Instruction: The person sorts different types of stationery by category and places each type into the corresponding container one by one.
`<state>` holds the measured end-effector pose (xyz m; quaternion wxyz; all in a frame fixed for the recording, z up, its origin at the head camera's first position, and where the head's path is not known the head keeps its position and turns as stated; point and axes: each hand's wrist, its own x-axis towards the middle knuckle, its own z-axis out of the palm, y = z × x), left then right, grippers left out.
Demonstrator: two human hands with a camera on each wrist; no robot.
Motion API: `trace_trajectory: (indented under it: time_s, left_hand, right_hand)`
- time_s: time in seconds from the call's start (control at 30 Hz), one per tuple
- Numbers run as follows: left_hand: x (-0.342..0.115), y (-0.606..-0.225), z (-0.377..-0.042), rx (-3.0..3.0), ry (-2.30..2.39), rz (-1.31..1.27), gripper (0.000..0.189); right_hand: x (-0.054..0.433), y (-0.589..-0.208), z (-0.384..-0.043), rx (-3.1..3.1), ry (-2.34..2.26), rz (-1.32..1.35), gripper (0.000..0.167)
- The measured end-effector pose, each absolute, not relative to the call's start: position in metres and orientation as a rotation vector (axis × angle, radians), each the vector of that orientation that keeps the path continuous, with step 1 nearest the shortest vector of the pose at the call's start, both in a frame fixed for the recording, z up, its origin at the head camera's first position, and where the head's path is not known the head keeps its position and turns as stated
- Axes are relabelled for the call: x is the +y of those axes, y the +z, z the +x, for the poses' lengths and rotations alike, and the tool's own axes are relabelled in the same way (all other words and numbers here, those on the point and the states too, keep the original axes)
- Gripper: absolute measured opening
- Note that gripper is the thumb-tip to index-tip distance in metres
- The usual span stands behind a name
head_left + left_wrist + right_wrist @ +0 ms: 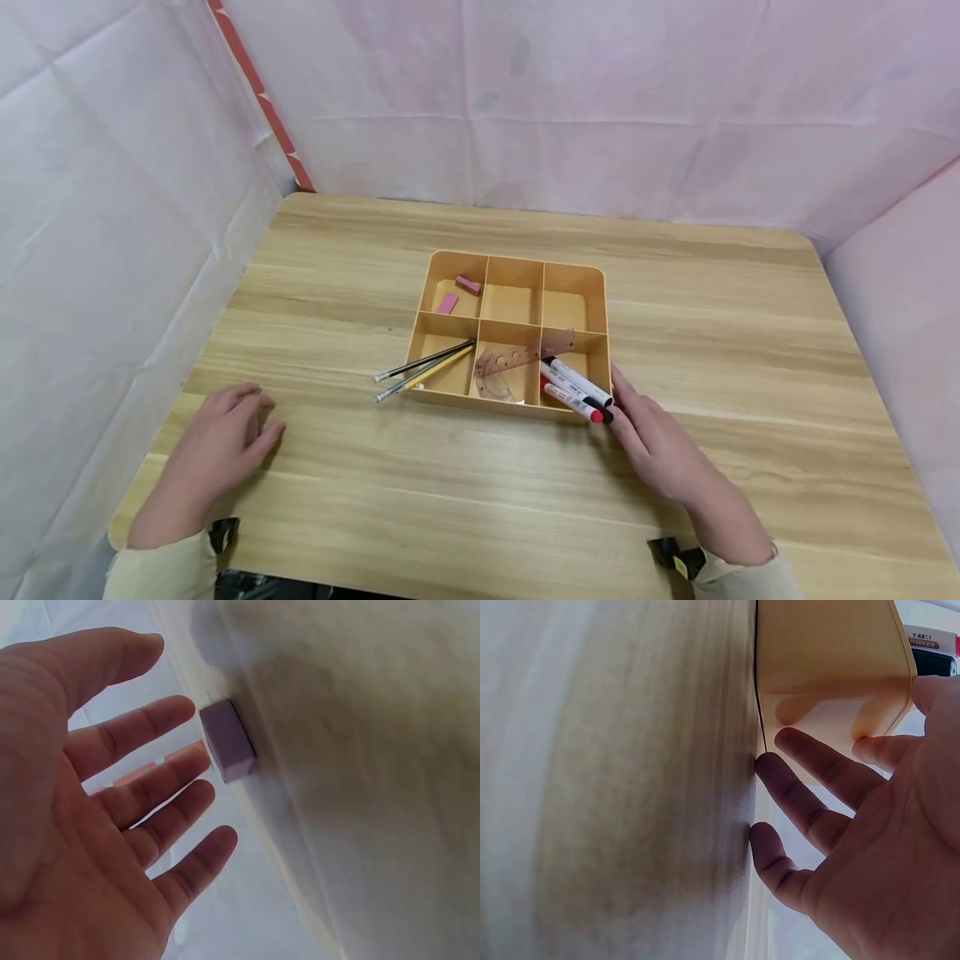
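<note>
A tan six-compartment tray (480, 406) stands on the table. My right hand (660, 446) touches its front right corner; the right wrist view shows relaxed fingers (825, 769) against the tray's wall (832, 645). White markers (577, 385) with black and red caps lean out over the front right compartment. Loosely curled, my left hand (225, 442) rests on the table at the left, holding nothing. Just beyond its fingertips in the left wrist view is a purplish block (227, 740), which I cannot find outside the tray in the head view.
Pencils (423, 371) poke out over the tray's front left edge. Two pink erasers (447, 302) lie in the back left compartment. A clear ruler (517, 358) and a protractor (491, 385) sit front middle. Pale sheets (570, 108) hang around the wooden table (450, 500).
</note>
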<state>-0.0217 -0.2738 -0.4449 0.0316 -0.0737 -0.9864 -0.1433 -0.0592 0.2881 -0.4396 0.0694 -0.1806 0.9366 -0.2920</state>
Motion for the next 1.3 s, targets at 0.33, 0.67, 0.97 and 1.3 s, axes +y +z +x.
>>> trace_trajectory:
  time_s: [0.33, 0.67, 0.97, 1.3]
  left_hand:
    - [-0.283, -0.444, -0.008, -3.08, -0.317, -0.106, 0.041]
    - [-0.288, -0.443, 0.005, -3.155, -0.293, 0.038, 0.053]
    - [-0.292, -0.443, 0.006, -3.189, -0.297, 0.104, 0.06]
    - [-0.294, -0.441, 0.002, -3.227, -0.295, 0.122, 0.051]
  right_hand:
    - [0.287, -0.442, -0.056, 2.804, -0.883, -0.525, 0.062]
    - [0.286, -0.444, -0.053, 2.795, -0.856, -0.507, 0.061]
    - [0.287, -0.441, -0.055, 2.807, -0.86, -0.525, 0.061]
    - [0.289, -0.44, -0.057, 2.804, -0.879, -0.503, 0.062]
